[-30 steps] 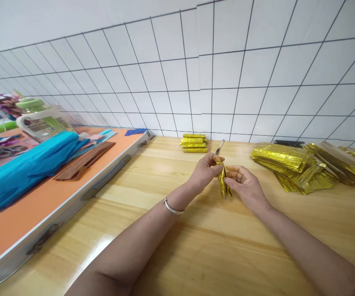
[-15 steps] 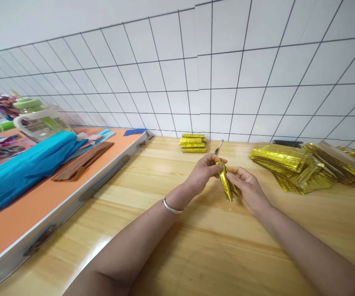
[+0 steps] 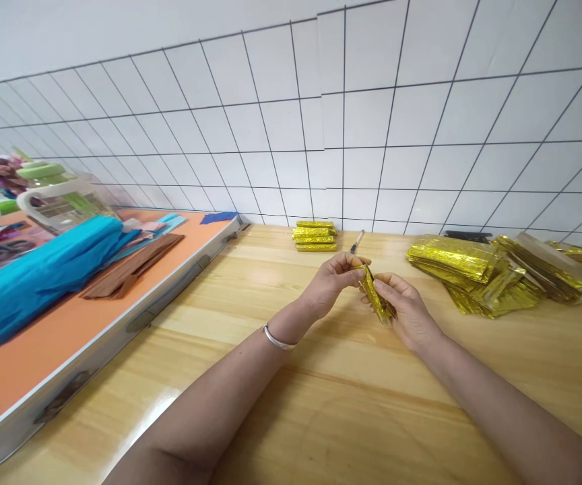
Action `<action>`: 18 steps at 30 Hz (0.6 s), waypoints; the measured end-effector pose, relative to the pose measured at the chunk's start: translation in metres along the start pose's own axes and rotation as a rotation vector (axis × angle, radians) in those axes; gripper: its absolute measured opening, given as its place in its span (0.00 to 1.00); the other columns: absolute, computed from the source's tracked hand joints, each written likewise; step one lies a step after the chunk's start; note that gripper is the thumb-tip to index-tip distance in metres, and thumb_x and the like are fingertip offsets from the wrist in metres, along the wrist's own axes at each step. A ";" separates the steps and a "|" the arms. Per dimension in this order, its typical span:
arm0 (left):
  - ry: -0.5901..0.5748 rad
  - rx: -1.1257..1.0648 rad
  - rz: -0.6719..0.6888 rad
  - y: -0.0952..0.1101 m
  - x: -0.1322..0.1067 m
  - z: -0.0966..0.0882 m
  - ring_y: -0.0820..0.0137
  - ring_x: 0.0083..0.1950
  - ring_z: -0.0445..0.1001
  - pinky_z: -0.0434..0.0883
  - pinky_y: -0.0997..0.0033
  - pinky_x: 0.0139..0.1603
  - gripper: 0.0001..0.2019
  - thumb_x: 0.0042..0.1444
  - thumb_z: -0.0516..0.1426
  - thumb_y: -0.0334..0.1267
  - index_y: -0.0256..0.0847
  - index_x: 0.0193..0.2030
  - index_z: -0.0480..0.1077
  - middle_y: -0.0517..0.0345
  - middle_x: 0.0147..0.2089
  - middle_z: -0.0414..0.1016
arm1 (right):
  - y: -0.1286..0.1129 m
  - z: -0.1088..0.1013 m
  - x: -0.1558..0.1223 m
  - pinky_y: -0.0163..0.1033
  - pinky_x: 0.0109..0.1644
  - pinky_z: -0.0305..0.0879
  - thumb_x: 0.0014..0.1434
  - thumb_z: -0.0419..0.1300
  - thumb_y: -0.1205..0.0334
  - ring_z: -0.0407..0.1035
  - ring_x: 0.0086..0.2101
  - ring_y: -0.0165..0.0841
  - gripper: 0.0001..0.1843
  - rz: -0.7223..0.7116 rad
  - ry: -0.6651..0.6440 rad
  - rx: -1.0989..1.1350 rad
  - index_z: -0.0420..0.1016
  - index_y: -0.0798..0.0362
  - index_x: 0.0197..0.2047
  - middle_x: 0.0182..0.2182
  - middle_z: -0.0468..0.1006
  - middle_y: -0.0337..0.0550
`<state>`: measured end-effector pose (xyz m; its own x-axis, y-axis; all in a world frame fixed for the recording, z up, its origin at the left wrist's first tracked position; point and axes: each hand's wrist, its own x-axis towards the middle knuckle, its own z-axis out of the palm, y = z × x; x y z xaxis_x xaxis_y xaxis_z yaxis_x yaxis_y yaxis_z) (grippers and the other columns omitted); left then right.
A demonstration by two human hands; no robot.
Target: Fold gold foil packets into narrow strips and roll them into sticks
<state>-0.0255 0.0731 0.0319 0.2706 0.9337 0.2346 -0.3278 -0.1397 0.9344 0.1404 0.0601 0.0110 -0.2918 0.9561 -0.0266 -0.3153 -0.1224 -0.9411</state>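
A narrow strip of shiny gold foil [image 3: 376, 298] is held between both hands above the wooden table. My left hand [image 3: 335, 277] pinches its upper end with thumb and fingers. On its right side, my right hand [image 3: 401, 302] grips the foil lower down, fingers partly hidden behind it. Just beyond my left fingers lies a pen [image 3: 357, 241]. Several gold foil rolls [image 3: 314, 237] are stacked near the wall. To the right is a spread pile of flat gold foil pieces [image 3: 453, 259].
An orange-topped board with a metal edge [image 3: 190, 269] runs along the left, carrying blue crepe paper [image 3: 53, 266], brown paper [image 3: 137, 266], scissors [image 3: 5, 250] and a clear jug with green lid [image 3: 53, 192]. A plastic sleeve of foil [image 3: 543, 266] lies at right by the tiled wall [image 3: 372, 121].
The foil strip looks narrower and more folded together. Its lower end has swung slightly right and up, with my right fingers closer around it. My left hand has barely moved.
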 end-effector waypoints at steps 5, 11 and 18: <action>-0.013 0.065 0.057 0.001 0.001 -0.001 0.77 0.37 0.68 0.65 0.75 0.40 0.09 0.51 0.62 0.38 0.36 0.35 0.69 0.54 0.47 0.71 | 0.000 0.000 -0.001 0.34 0.32 0.63 0.52 0.65 0.54 0.72 0.33 0.31 0.13 -0.034 0.032 -0.002 0.71 0.50 0.39 0.34 0.79 0.41; 0.001 0.130 0.072 0.001 0.002 -0.004 0.74 0.41 0.68 0.65 0.74 0.41 0.09 0.50 0.62 0.41 0.37 0.35 0.73 0.55 0.46 0.72 | 0.001 -0.001 0.001 0.34 0.33 0.62 0.52 0.64 0.54 0.72 0.33 0.31 0.13 -0.050 0.052 0.006 0.71 0.50 0.39 0.33 0.78 0.40; 0.010 0.191 0.067 0.002 0.003 -0.007 0.69 0.50 0.68 0.64 0.70 0.50 0.09 0.50 0.62 0.41 0.38 0.34 0.73 0.53 0.47 0.71 | 0.004 0.000 0.001 0.36 0.36 0.64 0.52 0.64 0.54 0.71 0.33 0.31 0.13 -0.126 0.071 -0.074 0.71 0.49 0.40 0.32 0.77 0.39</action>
<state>-0.0320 0.0780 0.0320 0.2449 0.9232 0.2961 -0.1669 -0.2607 0.9509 0.1393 0.0605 0.0073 -0.1892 0.9793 0.0719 -0.2769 0.0170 -0.9607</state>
